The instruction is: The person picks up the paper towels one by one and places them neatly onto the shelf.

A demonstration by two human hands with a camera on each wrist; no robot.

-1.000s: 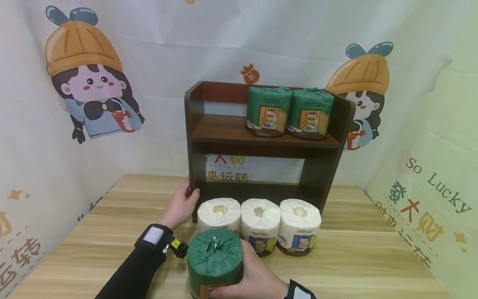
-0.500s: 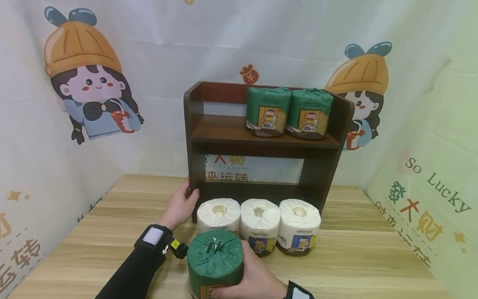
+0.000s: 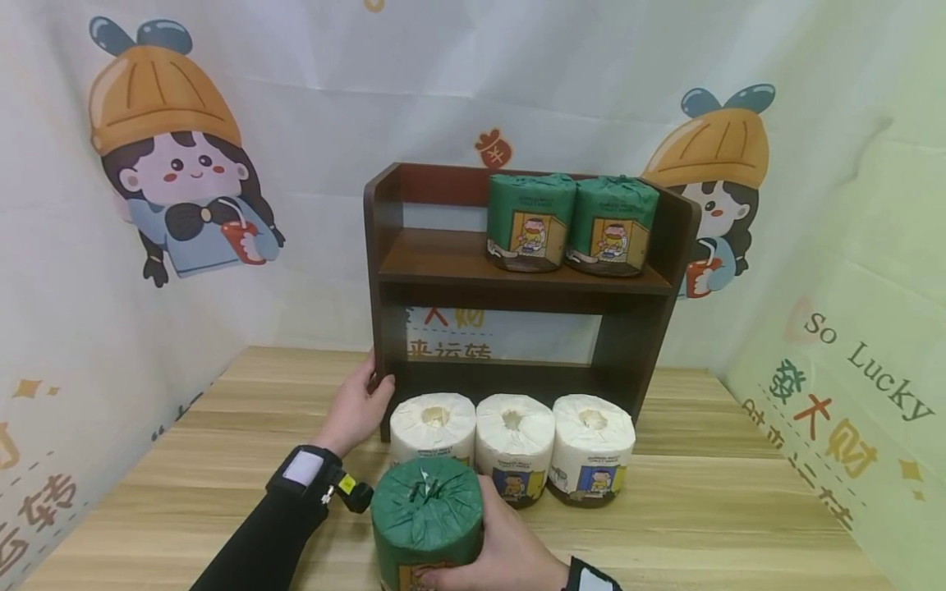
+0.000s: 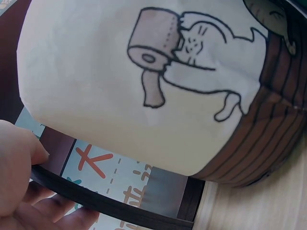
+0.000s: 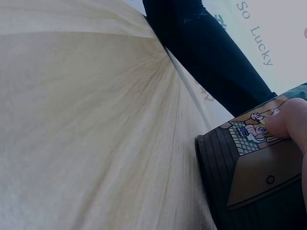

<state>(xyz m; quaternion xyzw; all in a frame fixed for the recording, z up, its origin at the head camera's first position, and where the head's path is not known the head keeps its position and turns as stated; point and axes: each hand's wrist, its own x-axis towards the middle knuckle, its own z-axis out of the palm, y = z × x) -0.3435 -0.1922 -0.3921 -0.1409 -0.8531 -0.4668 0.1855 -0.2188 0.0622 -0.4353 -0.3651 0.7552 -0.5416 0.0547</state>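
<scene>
A green roll [image 3: 426,513] is held by the right hand [image 3: 513,542], thumb curled across its front; whether its base meets the table [image 3: 709,501] cannot be firmly judged. The dark shelf [image 3: 510,284] is gripped at its left side by the left hand [image 3: 360,412], its edge clasped between thumb and fingers. Three white rolls [image 3: 517,445] are stood in a row before it. Two further green rolls [image 3: 530,222] are placed on its upper board [image 3: 436,254].

Head view forward and down, wrists close-up
</scene>
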